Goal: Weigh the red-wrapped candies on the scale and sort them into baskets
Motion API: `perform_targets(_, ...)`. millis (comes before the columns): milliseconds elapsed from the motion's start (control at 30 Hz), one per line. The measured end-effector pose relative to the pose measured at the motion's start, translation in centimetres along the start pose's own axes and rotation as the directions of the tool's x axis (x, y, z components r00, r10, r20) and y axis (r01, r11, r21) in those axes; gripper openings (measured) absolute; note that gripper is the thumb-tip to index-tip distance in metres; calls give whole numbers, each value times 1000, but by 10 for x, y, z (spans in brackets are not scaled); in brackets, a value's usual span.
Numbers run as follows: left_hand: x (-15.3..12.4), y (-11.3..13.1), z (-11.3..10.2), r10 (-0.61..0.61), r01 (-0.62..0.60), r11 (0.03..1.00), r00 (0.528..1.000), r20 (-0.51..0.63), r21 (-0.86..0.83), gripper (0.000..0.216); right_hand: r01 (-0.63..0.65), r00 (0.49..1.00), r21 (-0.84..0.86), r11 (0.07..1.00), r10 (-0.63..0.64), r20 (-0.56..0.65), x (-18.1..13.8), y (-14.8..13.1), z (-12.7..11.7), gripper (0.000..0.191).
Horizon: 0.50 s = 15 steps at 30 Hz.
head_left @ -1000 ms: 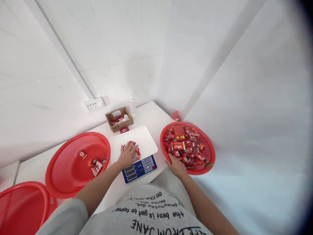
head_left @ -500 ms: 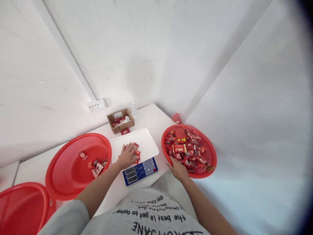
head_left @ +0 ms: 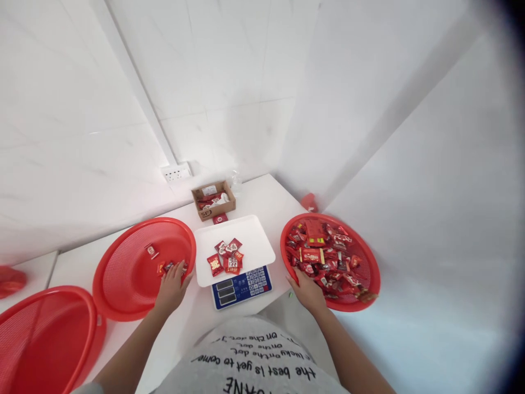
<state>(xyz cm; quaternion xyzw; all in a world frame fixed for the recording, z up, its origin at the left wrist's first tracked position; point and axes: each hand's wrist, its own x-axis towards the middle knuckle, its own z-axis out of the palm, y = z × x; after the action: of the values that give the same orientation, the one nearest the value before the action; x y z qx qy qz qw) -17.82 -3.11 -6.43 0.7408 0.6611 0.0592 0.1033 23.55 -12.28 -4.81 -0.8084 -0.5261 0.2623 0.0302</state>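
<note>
A blue electronic scale [head_left: 241, 287] with a white pan [head_left: 254, 241] stands in front of me, and several red candy packets [head_left: 227, 256] lie on the pan. My left hand [head_left: 171, 287] reaches into the middle red basket [head_left: 123, 273], fingers curled over a few red packets [head_left: 170, 267] near its right rim. My right hand [head_left: 308, 290] rests on the near-left rim of the right red basket [head_left: 369, 284], which is full of red candy packets [head_left: 324, 251]; its fingers lie against the rim and packets.
A third red basket [head_left: 36, 339] sits at the lower left. A small cardboard box [head_left: 214, 200] with packets stands behind the scale, below a wall socket [head_left: 176, 173]. White walls close in on the back and right.
My left hand left the packets on the scale pan and moved left into the middle basket. The view shifted slightly left. My right hand stayed on the right basket's rim.
</note>
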Motion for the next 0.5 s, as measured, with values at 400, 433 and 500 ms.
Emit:
perform_targets(400, -11, -53, -44, -184, 183, 983, 983, 21, 31, 56, 27, 999, 0, 1000, -27, -17, -1, 2, 2, 53)
perform_targets(433, -12, -59, -50, -252, 252, 967, 968, -7, 40, 60, 28, 999, -3, 1000, -28, -16, -1, 2, 2, 52)
perform_targets(500, -16, -73, -60, -411, 419, 904, 907, -96, 88, 67, 26, 1000, -12, 1000, -26, -15, 0, 1, 2, 52)
